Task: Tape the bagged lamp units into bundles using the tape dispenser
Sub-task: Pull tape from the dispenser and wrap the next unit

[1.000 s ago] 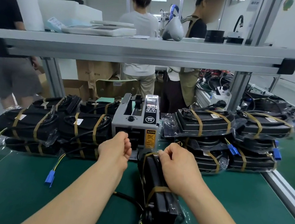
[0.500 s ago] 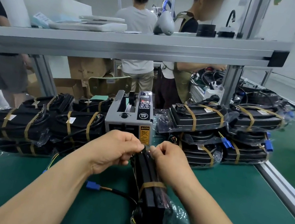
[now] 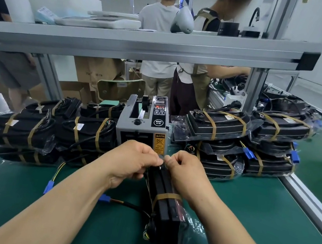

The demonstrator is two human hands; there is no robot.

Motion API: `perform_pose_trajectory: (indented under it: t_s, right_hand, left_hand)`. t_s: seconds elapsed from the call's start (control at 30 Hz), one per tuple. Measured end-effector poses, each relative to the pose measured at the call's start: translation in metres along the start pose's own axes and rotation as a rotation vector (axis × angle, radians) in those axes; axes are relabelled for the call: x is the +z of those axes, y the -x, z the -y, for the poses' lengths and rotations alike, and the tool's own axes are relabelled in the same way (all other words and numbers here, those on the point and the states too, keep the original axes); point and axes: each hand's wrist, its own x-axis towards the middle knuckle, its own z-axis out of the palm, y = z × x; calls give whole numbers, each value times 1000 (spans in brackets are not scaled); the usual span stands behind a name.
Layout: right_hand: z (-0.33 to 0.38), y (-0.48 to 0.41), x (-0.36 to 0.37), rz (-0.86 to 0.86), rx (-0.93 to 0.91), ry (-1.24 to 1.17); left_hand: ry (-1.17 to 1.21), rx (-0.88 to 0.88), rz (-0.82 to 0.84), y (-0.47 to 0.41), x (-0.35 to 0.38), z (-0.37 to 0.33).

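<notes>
While taped bundles [image 3: 51,131] flank the tape dispenser [image 3: 142,127], left hand [image 3: 131,163] and right hand [image 3: 185,177] pinch the front bundle [image 3: 166,209] — one band [image 3: 167,196] on, another seemingly due.

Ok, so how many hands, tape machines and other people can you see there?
Hands: 2 (left hand, right hand)
Dispenser: 1
People behind the bench: 3 ()
Total: 6
</notes>
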Motion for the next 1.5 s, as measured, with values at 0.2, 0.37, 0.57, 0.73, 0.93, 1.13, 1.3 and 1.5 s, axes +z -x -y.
perform_pose_trajectory:
  t_s: [0.2,0.37,0.57,0.73,0.93,1.13,1.3,1.5]
  right_hand:
    - [4,1,1,14,0,5]
    - [4,2,1,6,-6,14]
    - [4,2,0,1,-3,19]
    - [0,1,0,-4,-16,28]
    - [-1,-1,1,-9,-24,72]
    - [-5,1,0,-28,-8,25]
    - [-4,4,0,-35,-3,0]
    - [-2,14,1,9,40,-133]
  left_hand:
    - [-17,21,-59,0,2,4]
    - [-13,22,-79,-2,3,6]
    - [-40,74,-118,-2,7,7]
    - [-152,165,-244,4,16,17]
    - [-123,112,-444,7,32,17]
    - [-21,84,-267,7,30,20]
    - [147,24,-173,12,27,24]
    - [417,-22,-270,20,39,24]
